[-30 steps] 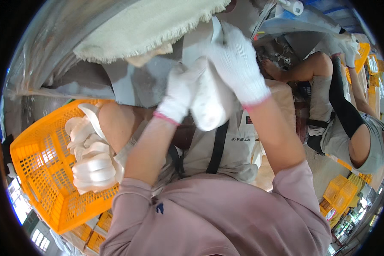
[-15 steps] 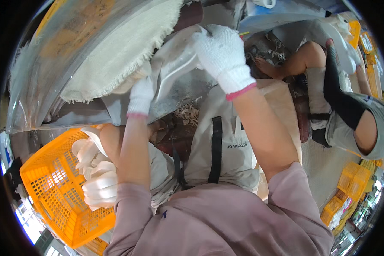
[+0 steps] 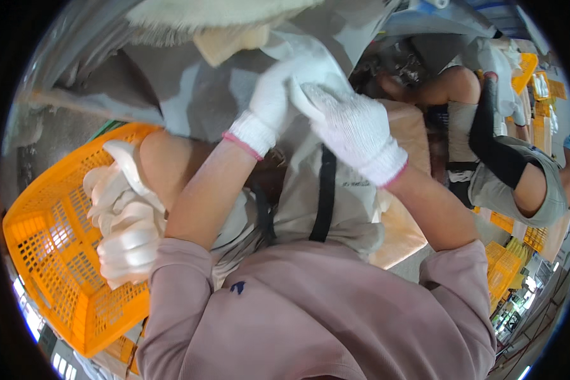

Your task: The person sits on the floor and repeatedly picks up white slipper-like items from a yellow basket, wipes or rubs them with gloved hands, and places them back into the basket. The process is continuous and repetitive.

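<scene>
Head view: knit-gloved hands (image 3: 316, 114) grip pale cloth (image 3: 297, 54).

White knit gloves, mauve sleeves

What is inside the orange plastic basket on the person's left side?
A pile of white folded pieces lies in the orange basket. The left forearm covers the basket's right part, so what lies there cannot be seen.

knit cotton gloves on the left hand (image 3: 269, 104) and right hand (image 3: 351, 126), matt and nubbly; beside them a perforated orange plastic crate (image 3: 50, 253), glossy; frayed woven cloth (image 3: 215, 12) above
</scene>
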`<control>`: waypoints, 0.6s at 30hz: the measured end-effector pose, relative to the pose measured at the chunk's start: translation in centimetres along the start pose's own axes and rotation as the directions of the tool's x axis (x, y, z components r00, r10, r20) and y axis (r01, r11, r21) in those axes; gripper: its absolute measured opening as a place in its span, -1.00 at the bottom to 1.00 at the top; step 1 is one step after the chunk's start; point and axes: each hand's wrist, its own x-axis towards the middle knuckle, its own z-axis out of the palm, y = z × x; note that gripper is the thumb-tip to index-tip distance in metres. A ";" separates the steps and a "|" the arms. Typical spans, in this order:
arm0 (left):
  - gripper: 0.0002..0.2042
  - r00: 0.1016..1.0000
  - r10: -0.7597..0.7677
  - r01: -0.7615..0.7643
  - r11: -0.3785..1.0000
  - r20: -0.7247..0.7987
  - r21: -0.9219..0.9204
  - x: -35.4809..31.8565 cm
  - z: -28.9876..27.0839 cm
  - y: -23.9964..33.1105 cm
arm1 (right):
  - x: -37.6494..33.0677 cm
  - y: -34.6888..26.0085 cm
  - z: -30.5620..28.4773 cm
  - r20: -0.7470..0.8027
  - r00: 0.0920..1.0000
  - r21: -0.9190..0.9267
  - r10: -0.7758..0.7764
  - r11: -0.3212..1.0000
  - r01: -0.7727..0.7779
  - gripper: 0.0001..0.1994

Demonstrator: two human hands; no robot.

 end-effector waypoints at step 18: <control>-0.65 0.793 0.601 -0.349 0.321 0.095 0.880 0.0 -6.1 1.8 | 8.4 -6.0 1.5 -0.228 0.935 0.335 0.271 0.924 -0.186 -0.73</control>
